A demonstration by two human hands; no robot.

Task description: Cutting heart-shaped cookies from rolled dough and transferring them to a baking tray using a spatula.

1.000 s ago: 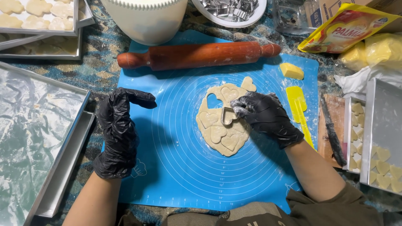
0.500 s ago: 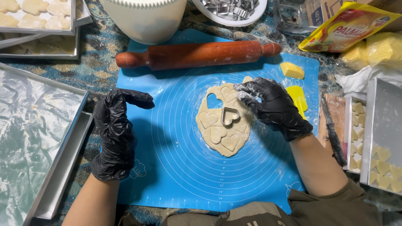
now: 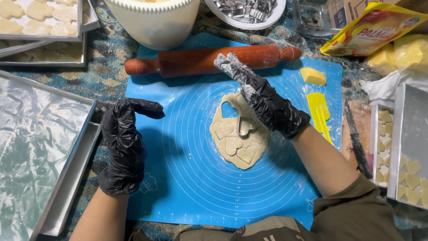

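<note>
Right hand [image 3: 261, 96] lifted, fingers extended, apparently empty, above dough [image 3: 238, 134]; left hand [image 3: 125, 143] flat, open.

The baking mat [image 3: 178, 178] is bright blue, printed with thin pale concentric rings and small white chef-hat figures. The dough sheet [image 3: 238, 138] on it is pale beige, stamped with heart outlines. The heart-shaped cutter [image 3: 245, 126] is silvery metal. The left hand [image 3: 125, 145] wears a glossy black glove; the right hand [image 3: 263, 100] wears the same black, its fingertips dusted white with flour. The rolling pin [image 3: 205, 59] is reddish brown. The spatula [image 3: 320, 114] and the butter block [image 3: 313, 76] are yellow. The bowl [image 3: 154, 20] is cream-white. The surface [image 3: 111, 62] carries a mottled teal, blue and tan pattern. The tray [image 3: 40, 147] is grey metal, smeared.
</note>
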